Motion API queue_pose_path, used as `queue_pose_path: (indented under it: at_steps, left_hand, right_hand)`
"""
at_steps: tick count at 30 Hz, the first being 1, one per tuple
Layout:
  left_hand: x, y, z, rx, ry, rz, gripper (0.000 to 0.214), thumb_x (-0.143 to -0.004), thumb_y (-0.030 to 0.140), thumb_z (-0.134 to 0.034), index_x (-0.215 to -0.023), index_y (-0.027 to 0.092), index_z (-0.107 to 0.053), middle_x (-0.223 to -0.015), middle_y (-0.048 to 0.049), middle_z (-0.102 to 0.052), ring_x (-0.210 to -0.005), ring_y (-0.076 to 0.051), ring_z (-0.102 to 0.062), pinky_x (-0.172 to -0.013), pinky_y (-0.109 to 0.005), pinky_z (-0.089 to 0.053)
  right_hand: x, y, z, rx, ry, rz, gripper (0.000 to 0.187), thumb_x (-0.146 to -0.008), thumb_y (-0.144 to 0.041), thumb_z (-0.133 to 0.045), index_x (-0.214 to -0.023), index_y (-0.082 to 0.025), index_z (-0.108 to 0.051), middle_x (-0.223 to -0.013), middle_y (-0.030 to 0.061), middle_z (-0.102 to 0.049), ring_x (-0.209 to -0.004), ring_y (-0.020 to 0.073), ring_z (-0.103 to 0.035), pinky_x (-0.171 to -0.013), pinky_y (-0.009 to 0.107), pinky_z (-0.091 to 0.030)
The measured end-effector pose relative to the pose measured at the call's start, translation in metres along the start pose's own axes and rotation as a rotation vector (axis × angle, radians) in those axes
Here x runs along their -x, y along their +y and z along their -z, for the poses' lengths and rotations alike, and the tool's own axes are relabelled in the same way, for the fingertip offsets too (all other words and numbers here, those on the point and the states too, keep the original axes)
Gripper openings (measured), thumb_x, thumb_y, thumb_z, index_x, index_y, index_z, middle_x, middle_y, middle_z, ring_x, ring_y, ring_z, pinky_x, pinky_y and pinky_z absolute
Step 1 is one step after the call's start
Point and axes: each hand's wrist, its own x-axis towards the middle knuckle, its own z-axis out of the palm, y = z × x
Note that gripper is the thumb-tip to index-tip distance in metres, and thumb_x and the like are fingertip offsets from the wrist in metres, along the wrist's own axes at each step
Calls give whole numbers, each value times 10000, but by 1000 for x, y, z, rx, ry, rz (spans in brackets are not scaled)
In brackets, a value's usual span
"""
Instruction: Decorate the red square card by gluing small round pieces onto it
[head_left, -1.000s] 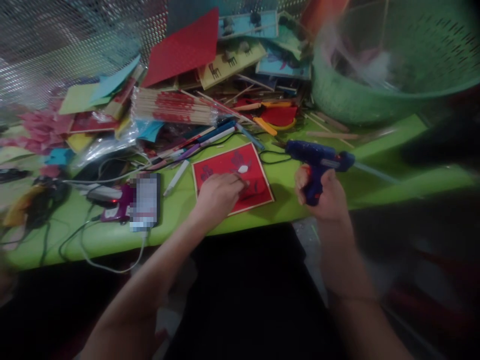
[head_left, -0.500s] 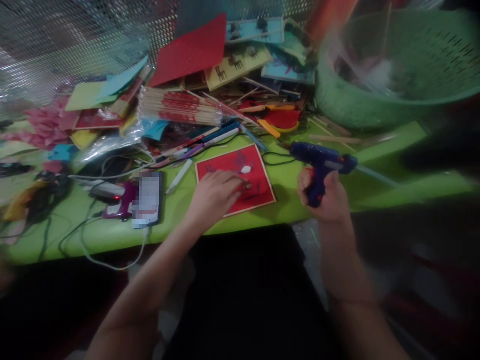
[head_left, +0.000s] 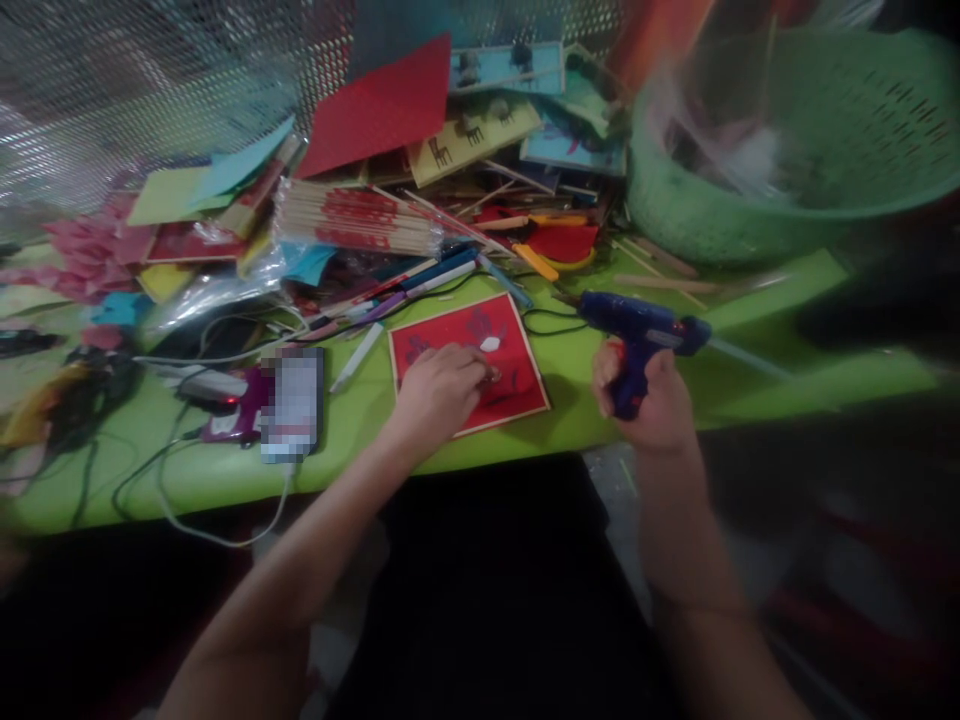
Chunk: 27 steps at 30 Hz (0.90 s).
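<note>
A: Where is the card point(head_left: 514, 395) placed?

B: On the counter point(head_left: 600, 425), at its near side, between the two hands. Its near left part is covered by the left hand point(head_left: 444, 388), which is clearly the nearer one.

A: And how are the hands set?

B: The left fingers point(head_left: 474, 366) are drawn together and bent down at the middle of the card; whether something small is pinched there cannot be told. The right hand point(head_left: 646, 392) is wrapped around the handle of the gun point(head_left: 637, 320).

A: Which way is the gun turned?

B: Its long axis is laid roughly left to right. The nozzle point(head_left: 568, 298) is pointed left, toward the card's far right corner, and a gap is left between them. The glue stick point(head_left: 746, 357) is stuck out at the rear, to the right.

A: What is found around?

B: A black cable point(head_left: 553, 329) is looped between card and gun. The white marker point(head_left: 358, 357) and the phone point(head_left: 296, 402) are laid to the left. The far side is crowded by sticks point(head_left: 356, 217), scissors point(head_left: 535, 262) and, at far right, a green basket point(head_left: 750, 228).
</note>
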Motion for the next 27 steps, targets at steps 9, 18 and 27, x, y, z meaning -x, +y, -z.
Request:
queue_pose_path:
  at_steps: [9, 18, 27]
  left_hand:
    - [1, -6, 28, 82, 124, 107, 334, -951, 306, -566, -1264, 220, -646, -1212, -93, -717, -1167, -272, -623, -1003, -434, -454]
    - [-5, -53, 48, 97, 336, 250, 275, -934, 300, -542, -1115, 200, -723, -1077, -78, -756, -1031, -245, -673, -949, -383, -486]
    - [2, -88, 27, 102, 315, 349, 276, -912, 354, -548, -1068, 234, -743, -1099, -70, -770, -1019, -258, -693, -928, -378, -499]
  right_hand:
    - [0, -5, 0, -29, 12, 9, 600, -747, -811, -604, -695, -216, -542, -662, -33, -469, -438, 78, -405, -366, 231, -309]
    - [-1, -6, 3, -120, 120, -1, 552, -778, -757, -617, -940, -231, -657, -705, -37, -557, -473, 76, -488, -359, 193, -318]
    - [-1, -33, 38, 597, 481, -17, 562, -801, -729, -596, -801, -177, -704, -709, 67, -715, -635, 192, -647, -601, 294, -494]
